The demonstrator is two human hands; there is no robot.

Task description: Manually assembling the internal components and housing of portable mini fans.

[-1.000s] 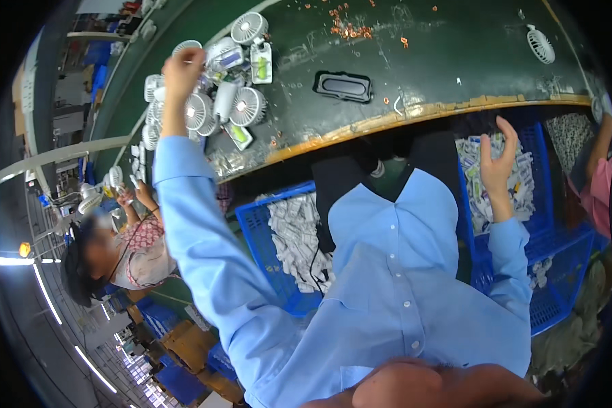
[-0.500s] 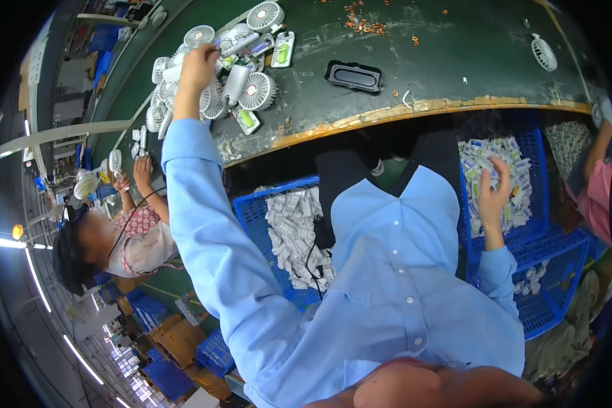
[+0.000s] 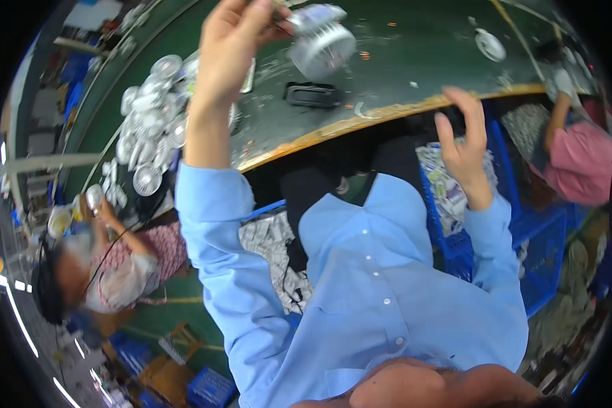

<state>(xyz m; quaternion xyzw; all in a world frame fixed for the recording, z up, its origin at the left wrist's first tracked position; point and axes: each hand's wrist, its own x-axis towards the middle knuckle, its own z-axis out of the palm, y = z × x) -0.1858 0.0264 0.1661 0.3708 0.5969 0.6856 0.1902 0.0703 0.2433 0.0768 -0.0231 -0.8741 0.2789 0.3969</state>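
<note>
My left hand (image 3: 232, 51) is raised over the green workbench (image 3: 394, 64), its fingers closed on the handle end of a small white handheld fan (image 3: 324, 49). Motion blurs the fan, and its round caged head points to the right. A heap of similar white fans (image 3: 148, 112) lies on the bench to the left of that wrist, partly behind the forearm. Over the bin on the right, my right hand (image 3: 466, 139) holds nothing, with thumb and forefinger apart. Below the fan, a black oblong tray-like piece (image 3: 313, 95) rests on the bench.
Blue bins hold small white parts (image 3: 272, 241) left of my lap and mixed white and green parts (image 3: 442, 180) at right. A white fan grille (image 3: 489, 45) lies at the far right of the bench. Co-workers sit left (image 3: 139, 268) and right (image 3: 581, 163).
My left hand has come away from the heap toward the right, now with a fan in it. My right hand has risen from the bin toward the bench edge. The view has shifted.
</note>
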